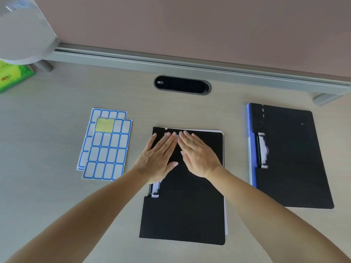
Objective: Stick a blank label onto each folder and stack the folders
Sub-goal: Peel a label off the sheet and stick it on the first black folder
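Note:
A black folder (184,205) lies flat in the middle of the desk. My left hand (158,158) and my right hand (197,154) both press flat on its upper part, fingers straight, fingertips meeting near the top edge. A sliver of a blue-edged label (178,135) shows between the fingertips; the rest is hidden. Two overlapping sheets of blue-bordered blank labels (106,149) lie to the left, the top sheet with one label gone, its yellow backing bare. A second black folder (288,156) with a blue spine and a clip lies to the right.
A grey partition rail (190,65) runs along the back of the desk, with a black oval cable port (182,85) in front of it. A green packet (13,74) and a grey rounded object (22,35) sit at the far left.

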Action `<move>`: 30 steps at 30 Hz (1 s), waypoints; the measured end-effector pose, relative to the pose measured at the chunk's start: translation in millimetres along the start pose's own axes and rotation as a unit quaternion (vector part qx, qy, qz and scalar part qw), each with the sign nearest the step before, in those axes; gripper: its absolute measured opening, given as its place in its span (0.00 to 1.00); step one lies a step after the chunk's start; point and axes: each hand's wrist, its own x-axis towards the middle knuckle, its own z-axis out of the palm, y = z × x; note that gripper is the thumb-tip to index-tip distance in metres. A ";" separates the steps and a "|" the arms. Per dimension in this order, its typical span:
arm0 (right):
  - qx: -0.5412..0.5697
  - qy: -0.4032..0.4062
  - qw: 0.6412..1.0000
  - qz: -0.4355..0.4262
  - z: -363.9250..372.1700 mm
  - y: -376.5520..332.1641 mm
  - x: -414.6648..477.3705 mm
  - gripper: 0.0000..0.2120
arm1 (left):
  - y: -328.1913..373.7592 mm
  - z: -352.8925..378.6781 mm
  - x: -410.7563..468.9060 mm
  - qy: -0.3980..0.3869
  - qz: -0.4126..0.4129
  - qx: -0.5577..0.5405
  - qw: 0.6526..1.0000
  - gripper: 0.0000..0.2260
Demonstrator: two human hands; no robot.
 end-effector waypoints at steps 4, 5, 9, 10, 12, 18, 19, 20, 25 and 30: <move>-0.009 -0.016 1.000 -0.008 -4.1 1.1 -1.9 0.25 | 1.9 -2.4 0.7 -0.002 0.010 0.003 1.000 0.37; -0.012 -0.017 1.000 -0.008 -4.1 1.6 -2.0 0.25 | 2.4 -2.9 0.9 0.000 0.012 0.003 1.000 0.37; -0.020 -0.025 0.999 0.005 -3.5 -0.8 -1.1 0.26 | 3.7 -0.7 2.5 0.000 0.010 -0.002 1.000 0.39; -0.020 -0.028 0.999 0.006 -3.9 -1.2 -0.6 0.26 | 3.9 -0.3 3.2 -0.001 0.008 -0.004 1.000 0.39; -0.015 -0.039 0.999 0.009 -5.3 -1.0 0.5 0.25 | 4.5 0.0 3.8 -0.002 0.005 -0.007 1.000 0.39; -0.008 -0.090 0.996 0.020 -12.6 0.4 3.9 0.32 | 7.6 -5.3 6.2 -0.009 -0.005 -0.008 1.000 0.40; -0.027 -0.099 0.995 0.016 -14.3 0.1 3.3 0.34 | 8.5 -6.1 5.5 -0.012 -0.006 -0.005 1.000 0.40; -0.042 -0.105 0.993 0.014 -15.8 -0.7 2.1 0.35 | 9.4 -5.9 4.9 -0.016 -0.009 -0.004 1.000 0.40; -0.070 -0.132 0.988 0.033 -14.7 -6.1 1.0 0.36 | 15.6 -7.7 7.2 -0.023 -0.034 -0.022 0.999 0.40; -0.069 -0.139 0.987 0.044 -16.4 -2.8 7.2 0.34 | 11.8 -21.0 17.7 -0.030 -0.036 -0.038 0.998 0.41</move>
